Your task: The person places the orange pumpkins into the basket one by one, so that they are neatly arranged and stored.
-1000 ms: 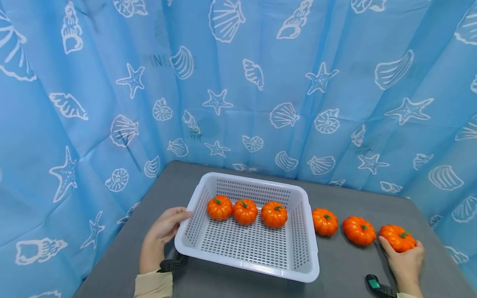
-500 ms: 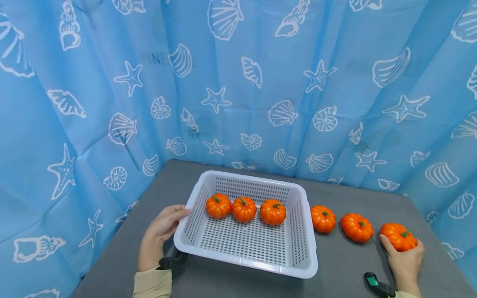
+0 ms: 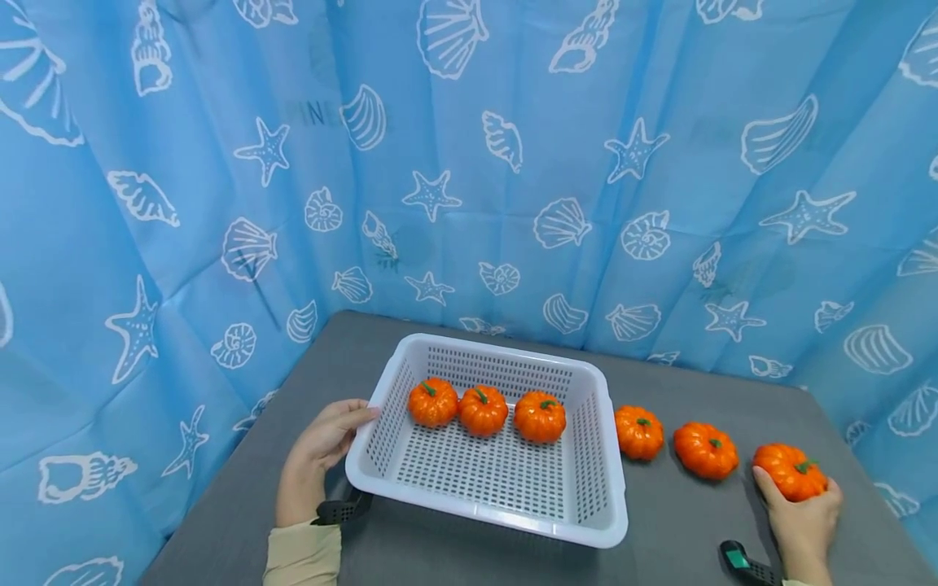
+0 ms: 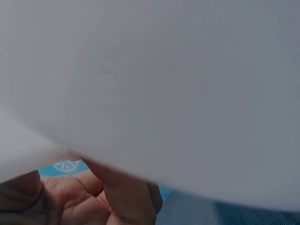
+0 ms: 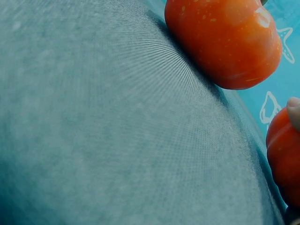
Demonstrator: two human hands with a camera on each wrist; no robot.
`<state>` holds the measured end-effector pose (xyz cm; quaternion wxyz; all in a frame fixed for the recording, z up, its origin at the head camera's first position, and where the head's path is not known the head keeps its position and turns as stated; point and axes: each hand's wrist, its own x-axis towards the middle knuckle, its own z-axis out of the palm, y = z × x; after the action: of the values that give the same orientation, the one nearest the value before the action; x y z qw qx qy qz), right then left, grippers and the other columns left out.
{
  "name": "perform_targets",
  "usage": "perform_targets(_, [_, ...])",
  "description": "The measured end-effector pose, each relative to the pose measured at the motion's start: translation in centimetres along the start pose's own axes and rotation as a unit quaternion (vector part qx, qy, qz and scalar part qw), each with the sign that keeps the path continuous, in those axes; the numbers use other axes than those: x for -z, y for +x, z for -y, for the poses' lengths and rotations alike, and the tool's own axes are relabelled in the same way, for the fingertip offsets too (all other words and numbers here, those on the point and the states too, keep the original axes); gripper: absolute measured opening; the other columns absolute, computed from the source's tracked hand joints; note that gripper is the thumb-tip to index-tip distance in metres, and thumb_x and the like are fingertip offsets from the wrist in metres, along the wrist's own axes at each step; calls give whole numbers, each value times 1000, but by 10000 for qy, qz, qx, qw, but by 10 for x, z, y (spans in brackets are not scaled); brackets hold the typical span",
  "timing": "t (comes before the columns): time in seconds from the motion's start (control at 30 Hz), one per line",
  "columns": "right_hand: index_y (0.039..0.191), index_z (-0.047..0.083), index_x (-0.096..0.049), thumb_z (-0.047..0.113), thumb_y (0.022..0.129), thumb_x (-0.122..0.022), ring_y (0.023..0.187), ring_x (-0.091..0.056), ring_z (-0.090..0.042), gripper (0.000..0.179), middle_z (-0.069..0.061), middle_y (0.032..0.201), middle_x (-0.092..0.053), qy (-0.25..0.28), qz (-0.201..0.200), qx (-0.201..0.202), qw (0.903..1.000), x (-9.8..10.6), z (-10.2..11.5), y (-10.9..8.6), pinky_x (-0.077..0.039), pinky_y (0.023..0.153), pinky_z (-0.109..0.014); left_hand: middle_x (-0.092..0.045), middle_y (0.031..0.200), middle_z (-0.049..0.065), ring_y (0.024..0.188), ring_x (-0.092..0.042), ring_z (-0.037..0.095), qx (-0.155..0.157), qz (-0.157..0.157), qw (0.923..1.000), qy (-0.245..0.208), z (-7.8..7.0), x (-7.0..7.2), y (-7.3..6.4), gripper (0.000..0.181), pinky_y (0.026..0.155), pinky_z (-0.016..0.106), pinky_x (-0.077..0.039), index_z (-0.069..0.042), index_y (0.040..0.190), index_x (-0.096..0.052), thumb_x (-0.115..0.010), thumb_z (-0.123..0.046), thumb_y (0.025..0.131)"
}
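Observation:
A white perforated plastic basket (image 3: 479, 525) lies on the table, with three small orange pumpkins inside: a left one (image 3: 433, 402), a middle one (image 3: 483, 410) and a right one (image 3: 539, 417). At its left end my left hand (image 3: 326, 443) grips the rim, thumb on top; the left wrist view shows curled fingers (image 4: 133, 199) below the blurred white rim. My right hand (image 3: 804, 521) holds another orange pumpkin (image 3: 787, 470) with a green stem at the far right, thumb on its left side. In the right wrist view the thumb (image 5: 294, 112) touches that pumpkin at the frame's edge.
Between the basket and my right hand, two more pumpkins stand in a row, one close to the basket (image 3: 639, 433) and one farther right (image 3: 706, 450). The dark grey table (image 3: 659, 537) ends at a blue curtain (image 3: 469, 163) with white shell prints.
The right hand and its pumpkin have shifted slightly right, away from the neighbouring pumpkin. The left hand and basket stay as they were; the head view sways a little.

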<state>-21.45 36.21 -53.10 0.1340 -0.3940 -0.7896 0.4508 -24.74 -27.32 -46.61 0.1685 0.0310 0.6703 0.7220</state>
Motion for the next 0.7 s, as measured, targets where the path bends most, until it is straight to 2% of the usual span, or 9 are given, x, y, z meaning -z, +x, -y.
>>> perform_targets(0.23, [148, 0, 10, 57, 82, -55, 139, -10, -47, 109, -32, 152, -1, -27, 50, -87, 9999, -2, -2, -3, -11, 116, -55, -61, 117, 25, 99, -67, 32, 26, -75, 10000, 45, 0, 0, -1, 44, 79, 43, -56, 14, 124, -45, -55, -19, 96])
perform_targets(0.43, [148, -2, 8, 51, 85, -56, 138, -12, -48, 104, -32, 152, -2, 109, -20, -25, 9999, -2, -1, -5, -12, 116, -54, -63, 114, 23, 96, -68, 28, -125, 91, 9999, -15, -1, 1, -1, 45, 80, 42, -56, 16, 123, -44, -55, -18, 96])
perform_targets(0.53, [147, -3, 6, 47, 86, -57, 137, -13, -48, 102, -32, 152, -3, 215, -36, 46, 9998, 0, 1, -5, -13, 116, -54, -63, 114, 22, 96, -68, 28, -113, 142, 9998, -71, -1, 1, -1, 44, 77, 39, -57, 17, 123, -44, -54, -17, 97])
perform_targets(0.7, [147, -4, 5, 44, 86, -58, 136, -15, -48, 100, -32, 151, -4, 365, 27, 143, 9992, 4, 5, -3, -16, 115, -55, -64, 113, 22, 95, -69, 28, -56, 31, 9998, -169, 1, 0, 0, 42, 67, 28, -57, 15, 122, -45, -54, -17, 96])
